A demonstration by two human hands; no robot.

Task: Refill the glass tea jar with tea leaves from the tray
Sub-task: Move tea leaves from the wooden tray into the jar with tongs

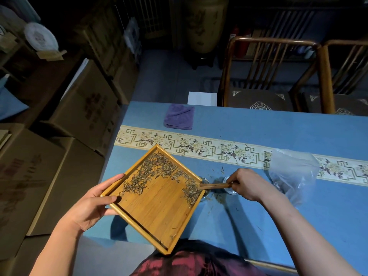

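Roughly midway: my left hand [93,204] grips the tilted tray [157,208]; my right hand [248,184] pinches a scoop [214,185], pushing tea leaves [159,170] toward the 3 o'clock corner; the jar [205,188] is mostly hidden.

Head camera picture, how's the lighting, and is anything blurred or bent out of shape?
Head view: the tray and blue table are well lit; the room behind falls into dark shadow; the cardboard boxes at left look soft; wide-angle distortion curves the table edge.

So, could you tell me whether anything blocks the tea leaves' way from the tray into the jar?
Nothing visible does. The tray corner overhangs the jar, and the wooden scoop in the right hand is at the tea leaves there.
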